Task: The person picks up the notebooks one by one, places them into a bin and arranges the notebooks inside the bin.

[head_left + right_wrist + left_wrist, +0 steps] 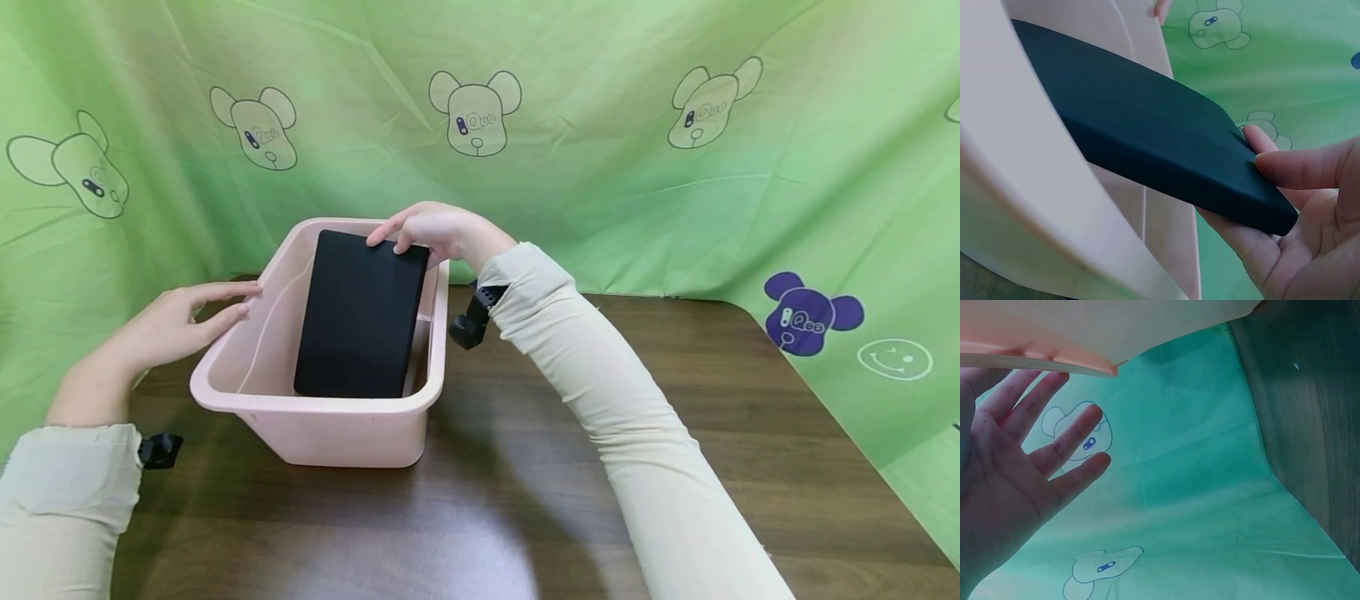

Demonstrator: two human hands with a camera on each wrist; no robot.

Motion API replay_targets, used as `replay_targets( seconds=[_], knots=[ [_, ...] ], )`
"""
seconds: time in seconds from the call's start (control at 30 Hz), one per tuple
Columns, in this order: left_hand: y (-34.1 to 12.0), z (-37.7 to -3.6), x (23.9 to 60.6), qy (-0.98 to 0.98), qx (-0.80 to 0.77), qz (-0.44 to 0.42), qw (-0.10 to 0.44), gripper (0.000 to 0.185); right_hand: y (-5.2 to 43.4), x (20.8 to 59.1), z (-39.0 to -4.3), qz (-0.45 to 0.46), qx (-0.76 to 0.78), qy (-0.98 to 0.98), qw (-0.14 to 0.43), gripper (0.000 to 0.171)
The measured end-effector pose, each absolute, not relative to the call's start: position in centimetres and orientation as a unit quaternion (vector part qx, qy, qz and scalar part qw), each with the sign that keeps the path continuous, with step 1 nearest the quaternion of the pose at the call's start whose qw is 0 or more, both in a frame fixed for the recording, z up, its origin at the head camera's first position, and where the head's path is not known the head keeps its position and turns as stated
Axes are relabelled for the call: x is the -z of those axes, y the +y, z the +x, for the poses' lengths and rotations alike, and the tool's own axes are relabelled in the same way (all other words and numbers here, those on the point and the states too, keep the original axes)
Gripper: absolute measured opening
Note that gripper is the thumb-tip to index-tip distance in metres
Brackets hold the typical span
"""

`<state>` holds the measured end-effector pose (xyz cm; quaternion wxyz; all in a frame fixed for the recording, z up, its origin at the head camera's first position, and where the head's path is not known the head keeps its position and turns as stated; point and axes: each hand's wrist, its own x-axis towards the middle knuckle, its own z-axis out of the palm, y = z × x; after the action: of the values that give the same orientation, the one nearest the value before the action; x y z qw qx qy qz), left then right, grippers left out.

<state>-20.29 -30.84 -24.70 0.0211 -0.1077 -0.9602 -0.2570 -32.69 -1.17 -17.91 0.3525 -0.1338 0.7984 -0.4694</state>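
A pale pink plastic bin [330,437] stands on the table, and a flat black rectangular object [363,317] with rounded edges leans at a slant inside it. My right hand [450,233] grips the object's upper far end, at the bin's back right corner. In the right wrist view, the thumb lies on the top face of the black object [1141,119] and the other fingers reach under it. My left hand [183,321] touches the bin's left rim with its fingertips. Those fingers are extended and spread in the left wrist view, with the palm [1007,469] showing.
A dark wood table [675,400] extends under the bin and to its right. Green cloth [585,192] with printed bear heads hangs behind and along both sides, close to the bin's back. Each wrist wears a black strap device [471,325].
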Motion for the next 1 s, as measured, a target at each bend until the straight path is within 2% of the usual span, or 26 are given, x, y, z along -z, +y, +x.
replay_targets(
  seconds=[0.57,1.0],
  knots=[
    [-31.0,-20.3,24.9,-0.960,0.258,-0.107,0.015,0.043,-2.8,18.4,-32.7,-0.148,0.402,0.810,0.400,0.042],
    [-30.9,-20.4,24.7,-0.960,0.259,-0.104,0.018,0.043,-2.7,18.3,-32.9,-0.178,0.337,0.844,0.377,0.040]
  ],
)
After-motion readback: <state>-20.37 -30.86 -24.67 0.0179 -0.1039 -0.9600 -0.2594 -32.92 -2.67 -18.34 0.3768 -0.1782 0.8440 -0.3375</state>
